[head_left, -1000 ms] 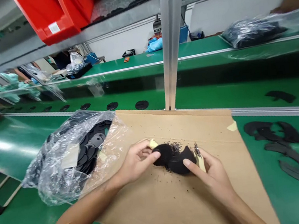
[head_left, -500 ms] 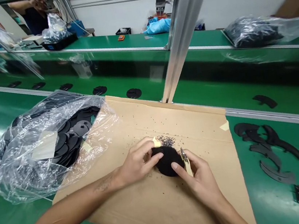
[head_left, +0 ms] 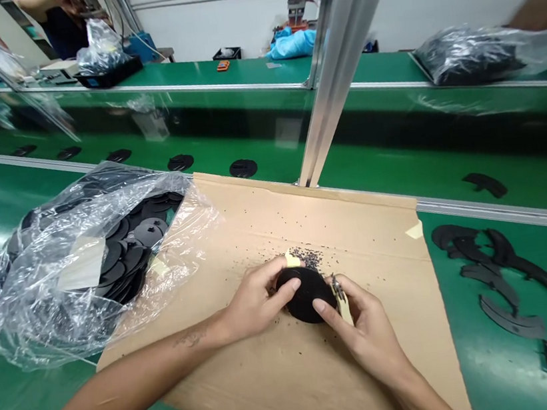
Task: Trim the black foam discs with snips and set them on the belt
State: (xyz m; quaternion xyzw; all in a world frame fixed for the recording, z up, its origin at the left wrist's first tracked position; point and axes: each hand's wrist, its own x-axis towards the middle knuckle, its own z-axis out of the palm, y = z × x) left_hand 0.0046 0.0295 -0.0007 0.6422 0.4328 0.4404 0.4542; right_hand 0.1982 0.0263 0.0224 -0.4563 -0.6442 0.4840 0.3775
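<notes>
Both of my hands meet over a black round disc [head_left: 305, 293] lying on a brown cardboard sheet [head_left: 295, 370]. My left hand [head_left: 258, 299] grips the disc's left edge, thumb on top, with tape round one fingertip. My right hand [head_left: 364, 324] touches the disc's right edge with a finger and holds a small cutter with cream handles [head_left: 339, 298] against it. Small black crumbs [head_left: 305, 256] lie scattered just beyond the disc.
A clear plastic bag [head_left: 84, 263] full of black discs lies to the left on the cardboard. Black curved offcuts [head_left: 498, 269] lie on the green bench at right. Single discs [head_left: 243, 167] ride the green conveyor beyond. A metal post [head_left: 336, 69] rises behind the cardboard.
The view tilted down over the second; the red bin left the picture. The folded black piece became a flat disc on the cardboard. In the last half second my hands have barely shifted.
</notes>
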